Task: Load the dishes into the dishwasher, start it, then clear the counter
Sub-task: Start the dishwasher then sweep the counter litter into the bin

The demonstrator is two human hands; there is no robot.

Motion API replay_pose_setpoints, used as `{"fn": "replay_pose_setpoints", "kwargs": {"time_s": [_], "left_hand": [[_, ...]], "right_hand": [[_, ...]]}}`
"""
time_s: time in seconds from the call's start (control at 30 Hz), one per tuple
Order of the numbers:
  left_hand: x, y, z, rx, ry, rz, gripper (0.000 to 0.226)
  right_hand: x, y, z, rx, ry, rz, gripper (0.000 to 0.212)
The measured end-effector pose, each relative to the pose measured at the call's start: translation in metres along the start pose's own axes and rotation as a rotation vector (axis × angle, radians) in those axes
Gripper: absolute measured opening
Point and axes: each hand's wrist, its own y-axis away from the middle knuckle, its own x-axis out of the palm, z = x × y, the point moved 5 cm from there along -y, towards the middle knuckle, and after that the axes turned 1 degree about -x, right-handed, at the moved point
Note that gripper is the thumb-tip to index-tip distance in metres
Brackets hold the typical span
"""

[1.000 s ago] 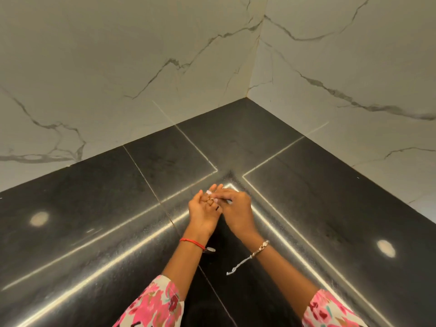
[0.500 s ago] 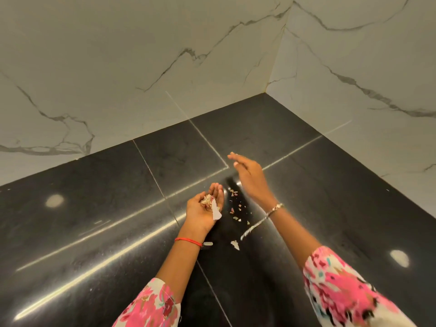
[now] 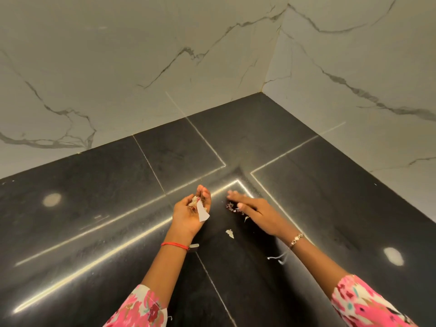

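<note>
Two white marble walls point(image 3: 118, 67), grey-veined, meet in a corner above a black stone bench point(image 3: 94, 185) that fills the lower view (its polish throws back two round light spots and long bright streaks beside the seams). Floral pink sleeves point(image 3: 139, 308) enter from the bottom edge. The left hand point(image 3: 188, 215) is held palm up over the bench's middle, its fingers point(image 3: 204, 193) curled loosely upward, cupping gathered scraps point(image 3: 195, 202) and a white paper slip point(image 3: 203, 212). The right hand point(image 3: 257, 212) is low beside it, fingers point(image 3: 236, 197) straight, blurred, holding nothing, at a scatter of small dark crumbs point(image 3: 232, 207) on the bench. One pale flake point(image 3: 229, 233) lies nearer, between the forearms. A red thread point(image 3: 174, 244) circles the left wrist, a bracelet point(image 3: 296, 239) the right.
</note>
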Motion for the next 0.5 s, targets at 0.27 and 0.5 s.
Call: {"fn": "replay_pose_setpoints", "kwargs": {"time_s": [0.27,0.5], "left_hand": [[-0.011,0.024,0.004,0.018,-0.032,-0.001,0.035],[-0.015,0.039,0.002,0.033,-0.054,0.019,0.041]], "right_hand": [[0.045,0.015,0.022,0.162,0.416,-0.081,0.106],[0.075,0.021,0.050,-0.008,0.502,0.010,0.057]]}}
